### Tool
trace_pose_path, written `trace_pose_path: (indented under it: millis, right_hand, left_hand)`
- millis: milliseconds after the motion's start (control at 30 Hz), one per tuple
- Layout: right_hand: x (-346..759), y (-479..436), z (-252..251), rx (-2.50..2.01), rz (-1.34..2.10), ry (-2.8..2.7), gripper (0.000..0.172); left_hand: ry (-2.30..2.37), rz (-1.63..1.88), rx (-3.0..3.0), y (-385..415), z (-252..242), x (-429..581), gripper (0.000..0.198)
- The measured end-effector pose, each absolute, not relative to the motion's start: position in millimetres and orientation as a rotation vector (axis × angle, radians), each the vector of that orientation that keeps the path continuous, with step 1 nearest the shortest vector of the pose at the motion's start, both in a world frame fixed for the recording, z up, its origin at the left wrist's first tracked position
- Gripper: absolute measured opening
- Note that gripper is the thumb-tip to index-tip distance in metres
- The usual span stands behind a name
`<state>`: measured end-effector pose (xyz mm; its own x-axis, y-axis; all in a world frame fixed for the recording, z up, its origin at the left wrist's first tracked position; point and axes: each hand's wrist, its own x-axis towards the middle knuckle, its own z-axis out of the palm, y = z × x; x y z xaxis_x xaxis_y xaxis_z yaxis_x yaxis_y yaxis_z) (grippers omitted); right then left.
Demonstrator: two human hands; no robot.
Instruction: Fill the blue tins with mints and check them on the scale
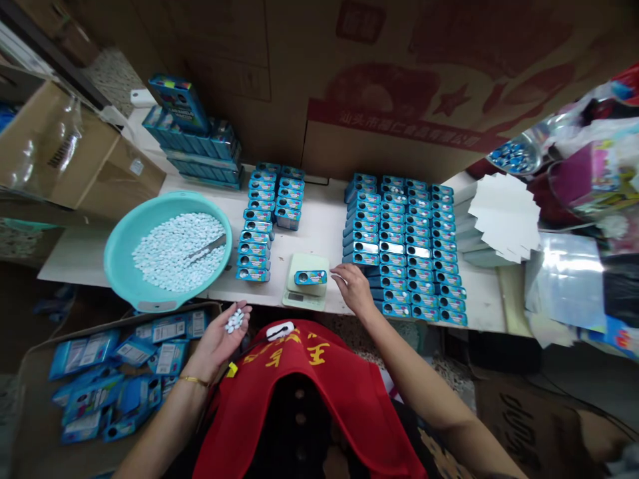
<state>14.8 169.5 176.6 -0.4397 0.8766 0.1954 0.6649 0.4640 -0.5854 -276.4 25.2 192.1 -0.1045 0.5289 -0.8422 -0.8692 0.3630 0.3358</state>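
Observation:
My left hand (223, 332), palm up and cupped, holds a small heap of white candies (234, 320) above the edge of the worktable. A small blue tin (310, 277) with a dark round opening lies on a pale green kitchen scale (294, 299). Just to the right of that tin is my right hand (353, 287), its thumb and forefinger slightly apart with nothing visible between them. Left of the scale stands a turquoise basin (112, 249) of white candies, with a metal scoop (206, 249) resting in them.
Blue tins (253, 259) stand in columns left of the scale, and more rows of tins (394, 266) to the right. Stacked blue boxes (187, 136) are at the back. Below left, an open carton (30, 399) holds blue packs. White card sheets (504, 213) lie right.

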Motion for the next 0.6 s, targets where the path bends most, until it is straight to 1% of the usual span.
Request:
trace_pose_path:
  millis: [333, 600]
  right_hand:
    - [24, 160, 169, -1.337, 0.624, -2.207, 0.023]
    - [27, 158, 152, -1.345, 0.8, -2.158, 0.031]
  left_hand:
    - [1.044, 1.27, -0.437, 20, 192, -272, 0.025]
    - [1.011, 1.316, -0.454, 19, 192, -274, 0.027]
